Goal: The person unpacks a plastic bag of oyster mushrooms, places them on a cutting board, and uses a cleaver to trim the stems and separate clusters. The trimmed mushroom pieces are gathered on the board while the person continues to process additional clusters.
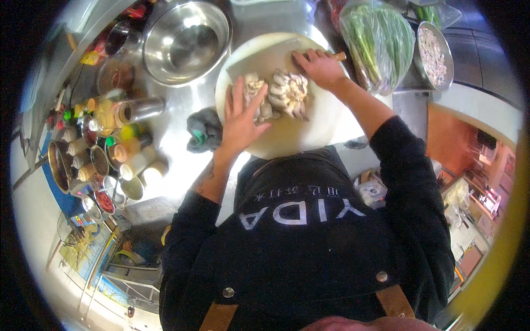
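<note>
Two clusters of oyster mushrooms lie on a round, pale cutting board [290, 138]. My left hand [243, 120] rests with its fingers spread over the left mushroom cluster [253, 82], partly hiding it. The right mushroom cluster [288, 93] sits beside it, gills and stems showing. My right hand [323, 68] grips a cleaver [265, 56] at the far side of the board. Its wide grey blade reaches left behind the mushrooms, and the end of its wooden handle sticks out past my fingers.
A steel bowl [186, 43] stands back left, with a dark cloth [204, 130] near the board. Squeeze bottles [136, 163] and seasoning containers crowd the left. Bagged green vegetables [377, 47] and a metal dish [434, 56] of chopped food lie to the right.
</note>
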Tool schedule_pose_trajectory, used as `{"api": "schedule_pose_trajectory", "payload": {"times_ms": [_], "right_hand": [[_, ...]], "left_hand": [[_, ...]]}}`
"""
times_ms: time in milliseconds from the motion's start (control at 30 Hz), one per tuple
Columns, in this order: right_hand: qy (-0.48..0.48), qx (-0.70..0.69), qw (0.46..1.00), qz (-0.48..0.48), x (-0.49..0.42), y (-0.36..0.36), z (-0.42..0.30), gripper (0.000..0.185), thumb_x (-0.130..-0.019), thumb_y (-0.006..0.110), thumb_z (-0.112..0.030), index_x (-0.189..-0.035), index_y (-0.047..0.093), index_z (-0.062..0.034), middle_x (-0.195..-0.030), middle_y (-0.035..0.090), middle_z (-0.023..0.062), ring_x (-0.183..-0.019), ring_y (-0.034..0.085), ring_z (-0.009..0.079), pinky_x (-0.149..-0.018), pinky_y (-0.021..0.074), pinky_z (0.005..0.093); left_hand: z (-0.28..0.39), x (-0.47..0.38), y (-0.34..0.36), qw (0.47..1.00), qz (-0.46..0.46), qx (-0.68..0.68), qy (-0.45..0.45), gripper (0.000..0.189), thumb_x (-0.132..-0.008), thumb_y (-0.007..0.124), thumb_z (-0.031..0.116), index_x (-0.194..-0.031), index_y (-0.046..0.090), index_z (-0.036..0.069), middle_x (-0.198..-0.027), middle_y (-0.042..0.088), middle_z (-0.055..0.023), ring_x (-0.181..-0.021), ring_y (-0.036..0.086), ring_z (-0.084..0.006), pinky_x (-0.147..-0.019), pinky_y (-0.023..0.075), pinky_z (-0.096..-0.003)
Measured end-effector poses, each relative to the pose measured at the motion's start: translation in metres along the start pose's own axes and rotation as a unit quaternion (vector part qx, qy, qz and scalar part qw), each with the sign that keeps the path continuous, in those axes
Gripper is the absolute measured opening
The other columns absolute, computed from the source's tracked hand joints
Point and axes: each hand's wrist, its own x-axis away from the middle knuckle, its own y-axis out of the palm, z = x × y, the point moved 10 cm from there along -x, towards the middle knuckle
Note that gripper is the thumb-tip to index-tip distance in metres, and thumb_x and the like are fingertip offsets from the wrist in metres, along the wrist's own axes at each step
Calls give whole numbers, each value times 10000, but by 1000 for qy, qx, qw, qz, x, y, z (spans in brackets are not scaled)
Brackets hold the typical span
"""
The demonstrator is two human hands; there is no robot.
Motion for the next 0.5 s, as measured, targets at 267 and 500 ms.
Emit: {"api": "schedule_pose_trajectory", "payload": {"times_ms": [267,500], "right_hand": [[-100,-18,993,-62,-31,-57,25,788,-810,677,-66,-1536,369,-67,-1112,697,206,-1045,703,359,-881,565,452],[-49,28,997,-48,4,-142,61,510,-816,639,-64,-1307,503,-32,-868,746,153,-813,755,331,-729,575,486]], "left_hand": [[22,-19,17,990,-2,-138,-31,1145,-656,942,212,-1594,331,450,-1712,173,-54,-1514,164,-544,-1150,410,-638],[35,-37,36,979,-3,-187,-77,1235,-615,948,140,-1602,285,472,-1710,184,-48,-1521,147,-540,-1123,421,-698]]}}
